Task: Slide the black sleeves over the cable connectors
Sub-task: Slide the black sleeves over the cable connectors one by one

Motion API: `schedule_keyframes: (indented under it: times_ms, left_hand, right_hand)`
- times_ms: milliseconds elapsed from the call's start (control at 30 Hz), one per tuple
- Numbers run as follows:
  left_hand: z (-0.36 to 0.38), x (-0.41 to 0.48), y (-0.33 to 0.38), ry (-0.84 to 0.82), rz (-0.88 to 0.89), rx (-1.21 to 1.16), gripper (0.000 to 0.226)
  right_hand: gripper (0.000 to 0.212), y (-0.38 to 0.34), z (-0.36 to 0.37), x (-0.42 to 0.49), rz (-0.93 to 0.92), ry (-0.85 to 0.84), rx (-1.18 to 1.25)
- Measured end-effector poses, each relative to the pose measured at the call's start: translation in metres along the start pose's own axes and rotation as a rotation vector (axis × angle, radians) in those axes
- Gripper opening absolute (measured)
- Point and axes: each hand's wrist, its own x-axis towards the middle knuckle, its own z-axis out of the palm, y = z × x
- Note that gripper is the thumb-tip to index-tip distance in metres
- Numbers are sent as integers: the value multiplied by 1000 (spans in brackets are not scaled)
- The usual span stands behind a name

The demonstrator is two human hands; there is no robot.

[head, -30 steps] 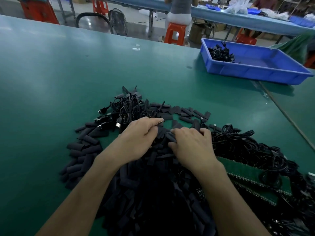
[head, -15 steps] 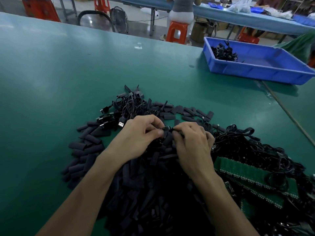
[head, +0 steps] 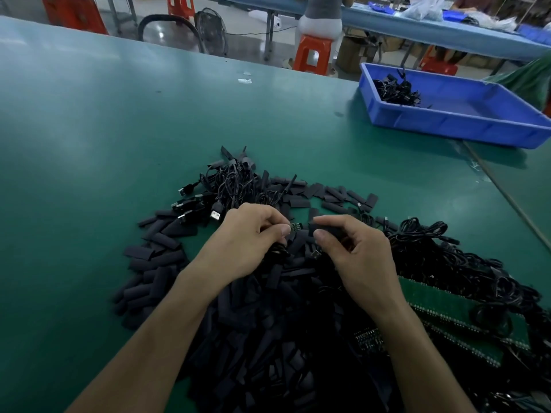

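A big heap of flat black sleeves (head: 268, 338) covers the green table in front of me. Bundled black cables with USB plugs (head: 226, 189) lie at the heap's far left, and more cables (head: 465, 263) trail off to the right. My left hand (head: 247, 242) pinches a small cable connector (head: 295, 226) between thumb and fingers. My right hand (head: 354, 257) pinches one black sleeve (head: 323, 228), held a short gap to the right of the connector, just above the heap.
A blue bin (head: 459, 126) holding a few finished cables (head: 396, 90) stands at the far right. Green circuit board strips (head: 441, 308) lie under the right cables. Bare green table (head: 119, 129) stretches left and ahead. Orange stools and another bench stand beyond the table's far edge.
My hands rose off the heap and drew slightly apart. The left now shows a connector at its fingertips and the right holds a single sleeve beside it.
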Motion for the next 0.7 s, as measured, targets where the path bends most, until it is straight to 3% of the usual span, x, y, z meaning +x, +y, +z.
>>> schedule_keyframes:
  times_ms: [700]
  left_hand:
    - [0,-1,5,-83,3,1,19]
  right_hand:
    - [21,6,3,-4,-7,-4,105]
